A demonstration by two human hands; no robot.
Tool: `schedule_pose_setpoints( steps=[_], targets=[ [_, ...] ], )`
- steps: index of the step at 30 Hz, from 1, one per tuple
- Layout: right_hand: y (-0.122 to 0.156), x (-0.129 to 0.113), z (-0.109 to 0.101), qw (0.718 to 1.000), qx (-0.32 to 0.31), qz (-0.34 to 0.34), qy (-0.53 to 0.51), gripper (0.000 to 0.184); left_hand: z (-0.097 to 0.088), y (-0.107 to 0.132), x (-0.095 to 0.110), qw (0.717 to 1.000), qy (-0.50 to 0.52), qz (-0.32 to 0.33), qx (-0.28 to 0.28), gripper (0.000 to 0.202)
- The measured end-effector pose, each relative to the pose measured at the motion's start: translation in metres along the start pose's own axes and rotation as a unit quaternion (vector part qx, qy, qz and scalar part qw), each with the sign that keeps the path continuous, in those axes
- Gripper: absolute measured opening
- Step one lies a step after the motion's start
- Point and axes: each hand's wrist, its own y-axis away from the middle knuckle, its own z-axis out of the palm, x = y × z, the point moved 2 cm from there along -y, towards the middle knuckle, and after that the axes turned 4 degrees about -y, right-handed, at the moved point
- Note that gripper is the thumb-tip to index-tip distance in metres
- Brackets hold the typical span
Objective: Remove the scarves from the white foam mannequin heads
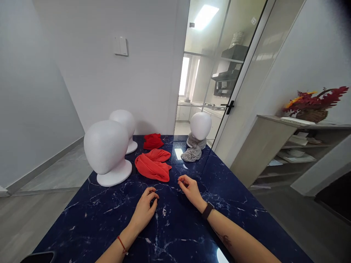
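My left hand [144, 207] hangs over the dark blue marbled table [167, 233], its fingers loosely bent and the thumb apart, with nothing in it. My right hand [190, 189] is a little farther forward, fingers slightly curled and holding nothing. Just beyond both hands lies a bright red scarf [153, 170], loosely looped. A darker red folded cloth [153, 141] sits behind it. At the left stand two white foam mannequin heads, a near one [106, 149] and a far one [123, 122]. A third foam head [201, 125] at the far right wears a grey scarf [193, 151] around its base.
A dark phone-like object [38, 257] lies at the table's front left corner. Behind the table are a wall with a light switch [121, 46] and a glass door [208, 73]. A shelf unit [260, 149] with a flower basket [312, 114] stands to the right.
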Motion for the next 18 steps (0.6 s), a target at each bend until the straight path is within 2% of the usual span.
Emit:
schedule_pose_setpoints(
  steps=[6,9,12,15,18],
  targets=[
    [0.002,0.001,0.004,0.999,-0.001,0.04,-0.035,0.019,0.0,-0.001,-0.002,1.0,-0.008,0.003,-0.023,0.022],
    [-0.008,0.012,-0.009,0.995,0.056,0.064,-0.06,0.024,0.001,0.0,-0.001,0.999,-0.012,0.016,-0.033,0.024],
    [-0.041,0.034,-0.044,0.987,0.15,0.051,-0.001,0.032,0.002,0.002,0.0,0.998,-0.025,0.03,-0.051,0.027],
    [-0.097,0.064,-0.092,0.965,0.241,0.035,0.099,0.045,0.003,0.003,0.003,0.996,-0.039,0.031,-0.069,0.027],
    [-0.158,0.097,-0.131,0.943,0.281,0.045,0.174,0.063,0.003,0.003,0.005,0.996,-0.05,0.026,-0.073,0.028]
  ],
)
